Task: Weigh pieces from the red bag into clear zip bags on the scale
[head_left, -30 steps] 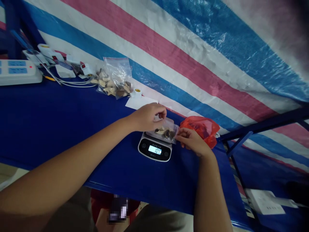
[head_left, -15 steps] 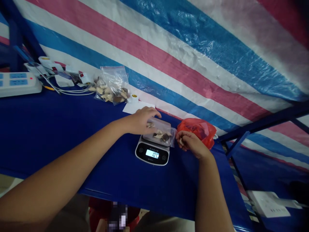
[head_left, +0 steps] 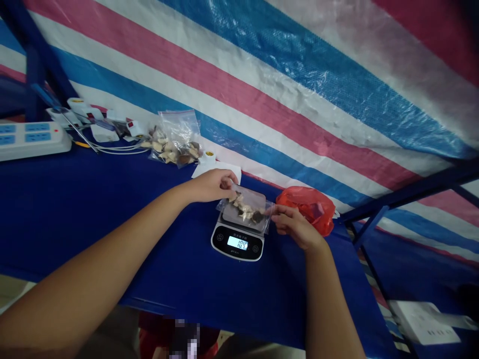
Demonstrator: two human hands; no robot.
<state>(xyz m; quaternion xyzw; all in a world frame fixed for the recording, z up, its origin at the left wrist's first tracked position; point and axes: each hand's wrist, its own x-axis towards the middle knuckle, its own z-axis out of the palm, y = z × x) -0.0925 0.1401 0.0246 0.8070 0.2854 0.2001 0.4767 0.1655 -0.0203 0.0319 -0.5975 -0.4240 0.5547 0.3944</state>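
A clear plastic bag (head_left: 246,215) with several pale and dark dried pieces in it, perhaps dried mushroom, lies across the plate of a small digital scale (head_left: 236,253). The lit display appears to read 10.4. At the bag's upper left, my left hand (head_left: 220,185) is closed with bent fingers, pinching its edge. My right hand (head_left: 294,224) is at the opposite end, its index finger and thumb on the bag's right edge and the other fingers curled. Beside that hand sits a red plastic bag (head_left: 309,204), crumpled, its contents hidden.
Another zip bag of dried pieces (head_left: 175,144) rests at the back, near a white paper (head_left: 228,169). White plugs, cables and a power strip (head_left: 33,139) occupy the left end of the blue table (head_left: 149,249). A striped tarpaulin (head_left: 232,89) hangs behind.
My left hand has drawn back from over the bag to its upper left edge. The pale piece at my right fingers no longer shows; those fingers have come to the bag's right edge.
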